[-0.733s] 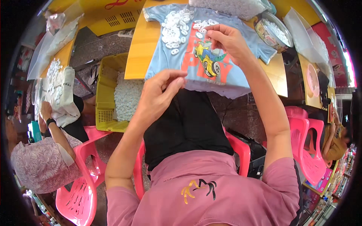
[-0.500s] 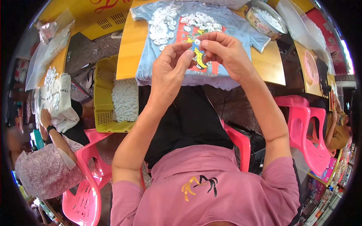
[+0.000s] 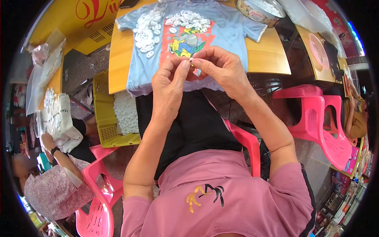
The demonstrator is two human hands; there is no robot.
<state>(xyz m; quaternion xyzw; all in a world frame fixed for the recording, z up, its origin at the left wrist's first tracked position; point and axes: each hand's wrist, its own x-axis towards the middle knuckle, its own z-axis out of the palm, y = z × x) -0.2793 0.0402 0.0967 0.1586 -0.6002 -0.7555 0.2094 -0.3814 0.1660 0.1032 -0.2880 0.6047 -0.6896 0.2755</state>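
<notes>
My left hand [image 3: 169, 81] and my right hand [image 3: 227, 75] meet fingertip to fingertip over the near edge of a light-blue T-shirt [image 3: 229, 37] spread on a wooden table. Between both thumbs and index fingers is pinched a small white piece [image 3: 191, 60] with a dark spot below it. Most of that piece is covered by fingers, so its exact kind is unclear. Beyond the hands, on the shirt, lie a longer heap of small white oval plastic pieces [image 3: 145, 35] with holes and a second heap of the same pieces [image 3: 188, 19].
A round tin [image 3: 258, 15] of white parts stands far right on the table [image 3: 272, 61]. Left of my legs is a yellow crate [image 3: 103, 104] holding many small white parts [image 3: 126, 112]. Pink chairs [image 3: 306, 94] flank me. A person's hand [image 3: 48, 141] works at the left table.
Both hands have drawn closer together and lower, toward the shirt's near edge. The white piece, earlier at my right fingertips, now sits between both hands' fingertips. The whole view has shifted slightly.
</notes>
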